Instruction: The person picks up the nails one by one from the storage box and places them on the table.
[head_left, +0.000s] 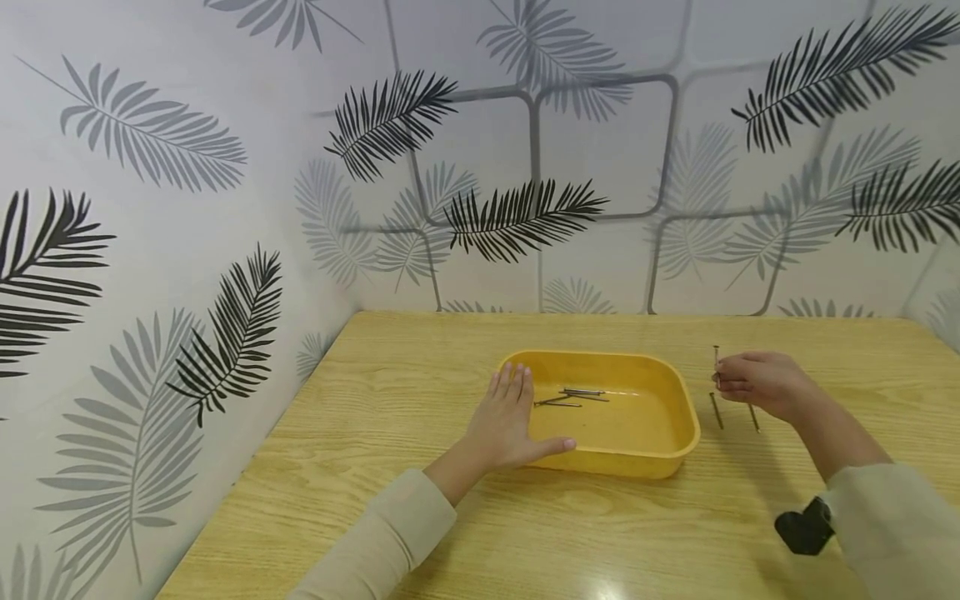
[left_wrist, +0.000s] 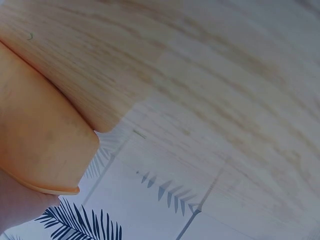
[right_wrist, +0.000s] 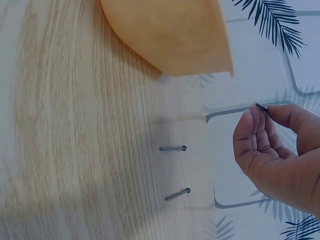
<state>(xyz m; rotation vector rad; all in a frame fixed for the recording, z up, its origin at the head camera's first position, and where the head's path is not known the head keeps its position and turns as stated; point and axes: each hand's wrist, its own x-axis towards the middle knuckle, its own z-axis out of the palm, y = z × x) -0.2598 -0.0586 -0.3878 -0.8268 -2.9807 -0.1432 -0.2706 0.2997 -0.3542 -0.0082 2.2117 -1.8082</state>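
Wooden table (head_left: 315,467); right hand (head_left: 767,383) pinches likely nail (head_left: 716,358).

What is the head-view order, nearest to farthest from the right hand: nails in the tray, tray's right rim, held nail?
1. Held nail: pinched by the right hand.
2. Tray's right rim: left of it.
3. Nails in the tray: farther left.

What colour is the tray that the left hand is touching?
The tray is a warm yellow; it shows best in the head view.

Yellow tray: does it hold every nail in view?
No, two nails lie on the table beside the yellow tray, and the right hand pinches another nail.
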